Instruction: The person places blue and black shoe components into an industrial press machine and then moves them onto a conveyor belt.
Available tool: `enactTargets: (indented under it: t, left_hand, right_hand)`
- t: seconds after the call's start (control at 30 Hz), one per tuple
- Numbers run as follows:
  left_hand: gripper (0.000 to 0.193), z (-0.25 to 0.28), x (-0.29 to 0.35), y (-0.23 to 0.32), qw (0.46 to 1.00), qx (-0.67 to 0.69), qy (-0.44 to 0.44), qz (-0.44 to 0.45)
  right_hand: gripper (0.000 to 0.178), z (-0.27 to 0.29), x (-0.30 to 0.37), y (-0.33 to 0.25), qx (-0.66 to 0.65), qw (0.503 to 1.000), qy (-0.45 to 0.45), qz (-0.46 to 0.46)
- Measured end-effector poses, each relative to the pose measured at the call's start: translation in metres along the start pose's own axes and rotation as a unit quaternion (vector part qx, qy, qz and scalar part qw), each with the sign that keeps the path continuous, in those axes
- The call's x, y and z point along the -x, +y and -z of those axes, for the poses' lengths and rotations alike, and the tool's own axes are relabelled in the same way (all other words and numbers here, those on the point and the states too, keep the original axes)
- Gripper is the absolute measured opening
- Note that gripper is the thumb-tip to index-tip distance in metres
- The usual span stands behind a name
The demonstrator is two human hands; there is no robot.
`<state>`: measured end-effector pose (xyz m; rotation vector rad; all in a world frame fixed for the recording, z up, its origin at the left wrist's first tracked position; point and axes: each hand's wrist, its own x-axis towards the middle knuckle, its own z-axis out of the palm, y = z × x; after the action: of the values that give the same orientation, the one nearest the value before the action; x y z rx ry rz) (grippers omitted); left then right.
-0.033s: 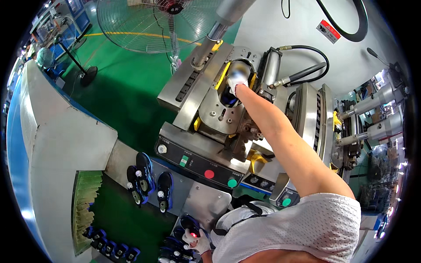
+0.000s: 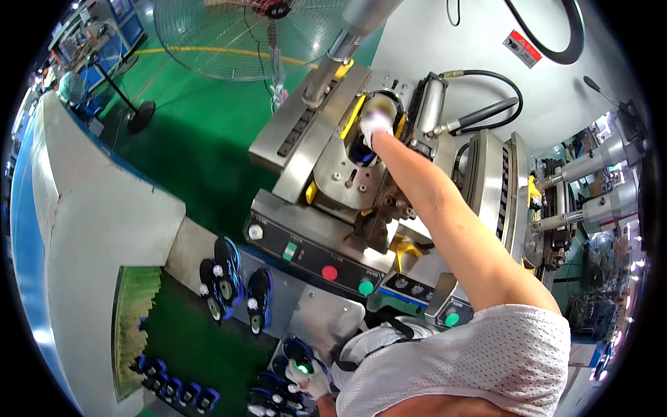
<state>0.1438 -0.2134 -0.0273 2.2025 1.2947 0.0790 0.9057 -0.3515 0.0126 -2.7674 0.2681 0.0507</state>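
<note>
One black-and-blue shoe [image 2: 297, 349], on the near side of the brushed-steel press [image 2: 330, 191], is touched by the white-gloved left hand [image 2: 313, 382]; whether it is grasped cannot be told. A small light [image 2: 303, 370] at that hand is now shown green instead of red; the work is judged to be otherwise unadvanced. Inside the press, a dark blue piece [image 2: 361, 153] is partly covered by the blurred, white-gloved right hand [image 2: 377, 128], its grip unreadable. Beyond the press, a wire-caged fan [image 2: 233, 42] is seen.

I see passable room between lone shoe [image 2: 263, 286] and control panel [image 2: 310, 260]; metal post [image 2: 321, 83] blocks left of right hand [image 2: 374, 127], cylinder [image 2: 432, 104] blocks right.
</note>
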Motion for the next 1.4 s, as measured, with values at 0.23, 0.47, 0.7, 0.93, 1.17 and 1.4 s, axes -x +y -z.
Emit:
enactTargets:
  t: [0.23, 0.47, 0.7, 0.93, 1.17, 1.4]
  left_hand:
    - [0.04, -0.025, 0.003, -0.016, 0.99, 0.052, 0.127, -0.001]
    - [0.045, -0.041, 0.01, -0.04, 0.976, 0.129, 0.173, 0.007]
    - [0.064, 0.037, 0.005, -0.046, 0.956, 0.245, 0.135, -0.082]
    - [0.065, 0.131, -0.071, -0.258, 0.944, 0.1, 0.292, 0.12]
    - [0.069, 0.2, -0.128, -0.397, 0.928, 0.011, 0.287, 0.239]
    - [0.037, 0.212, -0.135, -0.412, 0.945, 0.018, 0.26, 0.195]
  right_hand:
    - [0.041, -0.007, -0.011, 0.01, 0.04, 0.995, -0.047, 0.078]
    - [0.04, 0.029, -0.02, -0.012, -0.34, 0.893, -0.294, 0.012]
    - [0.077, 0.112, 0.34, -0.048, -0.151, 0.921, -0.004, 0.358]
    - [0.108, 0.018, 0.512, 0.073, 0.445, 0.827, -0.044, 0.341]
    - [0.107, 0.02, 0.497, 0.108, 0.213, 0.905, -0.059, 0.364]
    - [0.088, 0.032, 0.664, 0.051, 0.095, 0.914, -0.294, 0.261]
